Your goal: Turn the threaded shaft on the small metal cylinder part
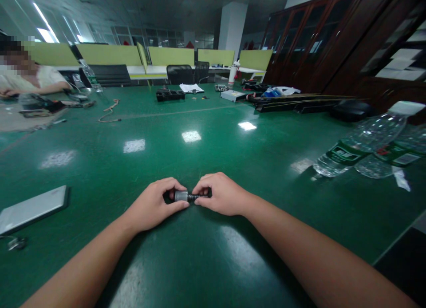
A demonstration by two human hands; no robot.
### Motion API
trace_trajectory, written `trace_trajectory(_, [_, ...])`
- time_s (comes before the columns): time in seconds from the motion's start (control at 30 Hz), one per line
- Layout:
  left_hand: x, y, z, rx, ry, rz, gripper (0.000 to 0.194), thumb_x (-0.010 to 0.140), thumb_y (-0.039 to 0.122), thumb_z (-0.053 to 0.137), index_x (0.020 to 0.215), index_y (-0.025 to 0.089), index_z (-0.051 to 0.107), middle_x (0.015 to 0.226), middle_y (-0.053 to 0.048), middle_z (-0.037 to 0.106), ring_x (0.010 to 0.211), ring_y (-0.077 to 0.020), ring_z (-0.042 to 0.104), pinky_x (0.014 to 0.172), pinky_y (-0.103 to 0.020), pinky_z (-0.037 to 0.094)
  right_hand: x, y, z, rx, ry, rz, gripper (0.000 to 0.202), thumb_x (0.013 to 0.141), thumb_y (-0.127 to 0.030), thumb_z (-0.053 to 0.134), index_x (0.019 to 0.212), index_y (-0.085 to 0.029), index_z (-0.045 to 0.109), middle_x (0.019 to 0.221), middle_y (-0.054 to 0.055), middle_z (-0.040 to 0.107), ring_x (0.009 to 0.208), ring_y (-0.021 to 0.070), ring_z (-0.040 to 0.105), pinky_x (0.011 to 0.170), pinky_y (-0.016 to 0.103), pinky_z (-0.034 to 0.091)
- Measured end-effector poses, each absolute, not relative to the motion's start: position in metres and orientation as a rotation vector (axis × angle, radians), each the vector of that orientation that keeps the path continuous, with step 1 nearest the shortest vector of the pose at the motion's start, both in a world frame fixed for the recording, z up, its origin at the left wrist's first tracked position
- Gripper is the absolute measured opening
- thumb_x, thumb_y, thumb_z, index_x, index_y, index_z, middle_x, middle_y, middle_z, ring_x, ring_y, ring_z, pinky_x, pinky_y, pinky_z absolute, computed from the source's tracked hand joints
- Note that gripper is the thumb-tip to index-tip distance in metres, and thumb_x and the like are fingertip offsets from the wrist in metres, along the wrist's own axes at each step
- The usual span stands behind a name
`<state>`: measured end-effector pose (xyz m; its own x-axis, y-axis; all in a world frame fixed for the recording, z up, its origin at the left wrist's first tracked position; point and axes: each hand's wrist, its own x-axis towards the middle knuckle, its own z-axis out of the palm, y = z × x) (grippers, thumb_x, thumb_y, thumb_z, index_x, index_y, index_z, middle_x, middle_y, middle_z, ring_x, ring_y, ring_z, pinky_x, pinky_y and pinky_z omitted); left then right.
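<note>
At the far left edge, person (41, 79): cut off by the frame, face pixelated; items in front of the arms too blurred to name.
Silver slab (35, 208): flat on the table, left end out of frame.
Small metal bit (16, 243): just below the slab, blurry, can't identify.
Cable (109, 110): loose, bent, far side of table.
Left hand (151, 205): thumb and fingertips nearly closed, pinching the grey cylinder; other fingers curled behind, mostly hidden.
Grey cylinder (181, 195): between left forefinger above and left thumb below, edges partly covered; lies roughly sideways, low over the table; can't tell if touching it.
Dark ridged shaft (193, 197): lined up at the cylinder's right end, runs in between the right fingertips; ridges too small to read, can't tell if joined to the cylinder.
Right hand (226, 195): thumb and forefinger narrowed to a pinch on the shaft; remaining fingers folded, partly hidden.
Dark strips (286, 103): stacked at far right, other clutter overlapping.
Front bottle (353, 148): clear, green label, overlaps the rear bottle.
Rear bottle (399, 155): partly hidden, right side cut off.
</note>
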<state>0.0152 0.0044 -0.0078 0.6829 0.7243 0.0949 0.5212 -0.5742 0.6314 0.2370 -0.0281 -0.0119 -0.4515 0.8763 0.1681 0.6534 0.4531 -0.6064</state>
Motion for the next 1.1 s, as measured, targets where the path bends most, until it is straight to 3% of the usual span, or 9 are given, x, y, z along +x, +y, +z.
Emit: trace_trajectory(1.1, [0.017,0.004,-0.005,2.334,0.978,0.428,0.026,0.083,0.041,0.067,0.098,0.02,0.068,0.088,-0.002,0.066,0.079,-0.0183,0.06,0.072,-0.029,0.046,0.248,-0.03,-0.008,-1.323,-2.233,0.683,0.014,0.074,-0.018,0.072,0.087,-0.017,0.075,0.078,0.001,0.069,0.069,0.0107,0.059,0.063,0.021,0.041])
